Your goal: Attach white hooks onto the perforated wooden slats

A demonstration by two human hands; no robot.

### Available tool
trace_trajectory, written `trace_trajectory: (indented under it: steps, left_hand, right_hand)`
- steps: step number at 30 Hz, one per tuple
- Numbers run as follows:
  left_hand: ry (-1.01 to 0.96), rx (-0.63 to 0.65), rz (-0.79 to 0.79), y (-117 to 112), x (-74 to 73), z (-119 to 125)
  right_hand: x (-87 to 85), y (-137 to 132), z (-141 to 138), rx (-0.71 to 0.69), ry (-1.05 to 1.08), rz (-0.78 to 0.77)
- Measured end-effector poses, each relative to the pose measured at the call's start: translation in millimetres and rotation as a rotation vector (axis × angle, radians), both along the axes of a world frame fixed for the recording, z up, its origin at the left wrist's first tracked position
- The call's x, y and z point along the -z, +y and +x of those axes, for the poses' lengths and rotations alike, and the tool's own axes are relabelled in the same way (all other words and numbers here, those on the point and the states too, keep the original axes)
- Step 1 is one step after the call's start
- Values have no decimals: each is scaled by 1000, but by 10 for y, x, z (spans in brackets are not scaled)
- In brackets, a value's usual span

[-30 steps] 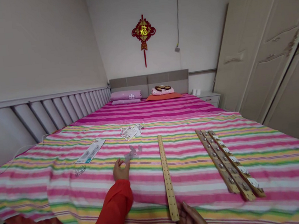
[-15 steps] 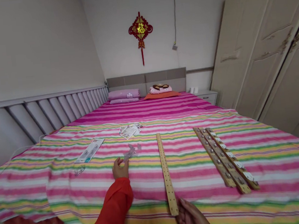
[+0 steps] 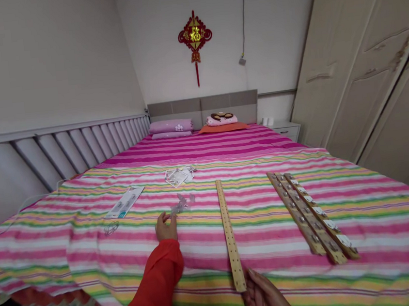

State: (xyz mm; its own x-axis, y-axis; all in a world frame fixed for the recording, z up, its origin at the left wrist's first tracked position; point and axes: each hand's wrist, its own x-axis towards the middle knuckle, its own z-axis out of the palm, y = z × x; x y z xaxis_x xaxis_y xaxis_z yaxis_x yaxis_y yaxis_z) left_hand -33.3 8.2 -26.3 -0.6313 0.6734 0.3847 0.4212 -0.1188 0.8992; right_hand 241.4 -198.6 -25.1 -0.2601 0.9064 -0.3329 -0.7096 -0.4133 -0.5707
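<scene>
My left hand (image 3: 166,226), in a red sleeve, reaches out over the striped bedspread (image 3: 256,225). Its fingers pinch at a small clear plastic packet (image 3: 181,205) lying there. My right hand (image 3: 266,297) sits at the near edge of the bed, with its fingers closed around the near end of a long perforated wooden strip (image 3: 229,232). The strip lies flat and points away from me. To the right lie three more wooden strips (image 3: 311,215) side by side, fitted with several metal and white pieces.
A flat white package (image 3: 124,203) and a wire clip (image 3: 110,227) lie to the left, loose clear bags (image 3: 179,176) farther back. Pillows (image 3: 171,127) sit at the headboard. A slatted rail (image 3: 61,151) runs along the left wall, a wardrobe (image 3: 372,77) on the right.
The view shifts slightly. Both hands stay about where they were; the left hand's fingers have closed a little nearer the clear packet.
</scene>
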Motion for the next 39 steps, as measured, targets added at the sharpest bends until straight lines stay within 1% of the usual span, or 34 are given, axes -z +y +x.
trace_trajectory:
  steps: [8, 15, 20, 28, 31, 35, 39]
  left_hand:
    - [-4, 11, 2, -23, -35, 4]
    - [-5, 9, -6, -34, -53, 9]
    - [-17, -5, -13, -46, -60, 6]
    - [-135, -36, 10, -48, -74, 30]
    - [-189, -67, 40, -69, -114, 47]
    - [-243, -90, 75, -121, -207, 50]
    - [-300, -83, 110, -268, -301, 106]
  right_hand:
    - [-47, -14, 19, -13, 7, -7]
    - [3, 8, 19, -22, 16, 8]
    - [-4, 2, 14, -10, -2, 23]
    - [3, 0, 15, -7, 16, 16]
    - [17, 12, 20, -13, 9, 27]
    - [40, 28, 23, -24, -3, 43]
    - [55, 26, 30, -21, -23, 70]
